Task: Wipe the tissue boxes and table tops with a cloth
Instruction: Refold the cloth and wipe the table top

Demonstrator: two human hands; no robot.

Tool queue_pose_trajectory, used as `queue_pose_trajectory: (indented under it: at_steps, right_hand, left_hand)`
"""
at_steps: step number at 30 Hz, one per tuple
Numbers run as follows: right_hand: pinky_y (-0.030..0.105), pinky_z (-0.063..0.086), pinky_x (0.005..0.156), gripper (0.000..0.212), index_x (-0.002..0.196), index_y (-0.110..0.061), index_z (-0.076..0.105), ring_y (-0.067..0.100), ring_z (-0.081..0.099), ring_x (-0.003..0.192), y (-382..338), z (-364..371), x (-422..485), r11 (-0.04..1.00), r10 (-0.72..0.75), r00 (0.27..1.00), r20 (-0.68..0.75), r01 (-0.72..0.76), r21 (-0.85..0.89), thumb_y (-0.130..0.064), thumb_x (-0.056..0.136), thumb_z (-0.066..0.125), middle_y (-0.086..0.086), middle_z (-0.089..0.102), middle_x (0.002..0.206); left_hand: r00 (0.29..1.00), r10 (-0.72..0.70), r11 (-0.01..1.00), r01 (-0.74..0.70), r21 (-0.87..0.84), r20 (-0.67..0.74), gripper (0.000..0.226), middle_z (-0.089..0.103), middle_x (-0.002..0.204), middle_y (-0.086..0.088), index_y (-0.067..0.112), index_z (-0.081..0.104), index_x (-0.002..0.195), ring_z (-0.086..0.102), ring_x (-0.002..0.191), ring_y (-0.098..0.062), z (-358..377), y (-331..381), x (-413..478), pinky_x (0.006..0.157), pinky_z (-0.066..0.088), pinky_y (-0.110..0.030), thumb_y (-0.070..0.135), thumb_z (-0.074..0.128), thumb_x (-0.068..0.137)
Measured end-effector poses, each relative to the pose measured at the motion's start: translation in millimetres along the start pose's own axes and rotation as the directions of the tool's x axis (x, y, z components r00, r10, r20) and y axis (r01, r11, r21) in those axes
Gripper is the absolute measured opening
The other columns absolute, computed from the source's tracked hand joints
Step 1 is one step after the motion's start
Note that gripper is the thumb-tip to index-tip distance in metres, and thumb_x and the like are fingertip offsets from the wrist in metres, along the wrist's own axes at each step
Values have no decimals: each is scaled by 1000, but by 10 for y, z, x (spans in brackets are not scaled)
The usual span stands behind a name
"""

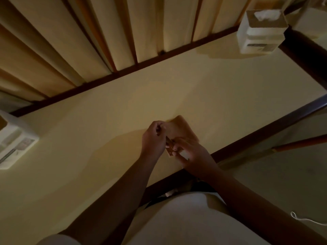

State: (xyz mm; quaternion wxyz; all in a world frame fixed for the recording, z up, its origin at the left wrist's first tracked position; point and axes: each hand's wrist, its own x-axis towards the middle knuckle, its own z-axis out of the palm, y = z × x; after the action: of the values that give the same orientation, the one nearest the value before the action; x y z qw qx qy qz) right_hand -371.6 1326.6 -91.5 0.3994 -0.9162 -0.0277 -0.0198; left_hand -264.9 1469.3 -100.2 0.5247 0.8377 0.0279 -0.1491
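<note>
Cloth (180,129), tan, folded flat, pinched in both hands.

cloth (182,128): tan, folded, on table (106,138) | left tissue box (16,147), right tissue box (260,32): white

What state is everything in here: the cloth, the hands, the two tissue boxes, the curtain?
cloth, folded, lying on the table top, near edge pinched by both hands.
left hand, fingers curled, pinching the cloth.
right hand, pinching the cloth.
right tissue box, upright, tissue poking out of its top.
left tissue box, standing, partly out of frame.
curtain, hanging closed.
</note>
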Motion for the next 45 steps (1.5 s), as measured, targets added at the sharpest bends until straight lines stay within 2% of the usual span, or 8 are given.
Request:
queue_pose_trajectory:
  at_steps: [15, 19, 25, 28, 31, 36, 42, 45]
  right_hand:
    - [16, 48, 85, 16, 113, -15, 68, -1, 61, 94, 83, -19, 65, 984, -176, 983, 46, 176, -16, -25, 104, 61, -7, 71, 109]
    - [49, 53, 92, 28, 117, -12, 66, 23, 67, 105, 196, -67, 272, 982, -84, 996, -17, 80, -169, -23, 106, 43, 4, 72, 117]
    - [55, 6, 130, 76, 165, -8, 18, 23, -4, 162, 333, -47, 458, 864, 88, 959, 271, 62, -499, -41, 98, 7, 6, 10, 175]
    - [56, -2, 129, 76, 166, -12, -5, 22, -22, 158, 406, 0, 476, 822, 159, 925, 344, 68, -565, -42, 97, 8, 6, -12, 174]
    - [54, -2, 129, 75, 162, -13, -15, 24, -22, 158, 444, 8, 453, 814, 153, 928, 341, 77, -576, -43, 96, 4, 8, -14, 174]
    - [54, -11, 127, 76, 166, -13, -5, 20, -21, 159, 514, -45, 510, 799, 107, 934, 341, 123, -589, -50, 100, -3, 5, -11, 175]
    - [52, 1, 130, 68, 166, -17, -2, 20, -7, 161, 725, -215, 475, 869, 8, 938, 347, 165, -467, -46, 105, 8, 5, -2, 175]
    - [50, -3, 130, 66, 166, -16, -5, 21, -8, 162, 870, -314, 346, 865, 28, 936, 351, 153, -478, -45, 108, 8, 6, -4, 175]
  left_hand:
    - [984, 169, 970, -156, 186, -57, 28, 70, 114, 8, 25, 68, 127, 69, 83, -19, -83, -138, -37, 76, 55, -32, 24, 66, 99]
    - [966, 218, 955, -182, 235, -136, 30, 65, 121, -3, 17, 68, 130, 64, 83, -16, -78, -183, -103, 68, 36, -6, 17, 67, 100]
    - [906, 403, 873, -338, 352, -129, 34, 62, 127, -14, 8, 67, 127, 63, 115, -33, 47, -134, -226, 98, 53, -44, 11, 49, 99]
    - [922, 348, 785, -385, 485, 168, 59, 37, 163, -16, 5, 41, 156, 28, 155, -30, 177, -71, -264, 128, 20, -49, 23, 33, 101]
    - [921, 189, 670, -375, 641, 341, 82, -4, 176, -9, 9, 0, 167, -12, 162, -23, 258, -123, -265, 128, -14, -46, 22, 44, 100]
    - [928, 166, 497, -371, 784, 333, 85, -9, 175, -12, 5, -7, 165, -18, 160, -27, 293, -98, -272, 126, -16, -55, 24, 43, 100]
    - [931, 237, 688, -364, 628, 279, 80, -2, 175, -16, 4, 6, 166, -12, 161, -30, 528, 50, -326, 122, -23, -31, 16, 51, 101]
    - [950, 175, 696, -304, 651, 257, 70, -1, 176, -11, 8, 7, 167, -11, 162, -25, 709, 57, -312, 130, -11, -39, 26, 39, 107]
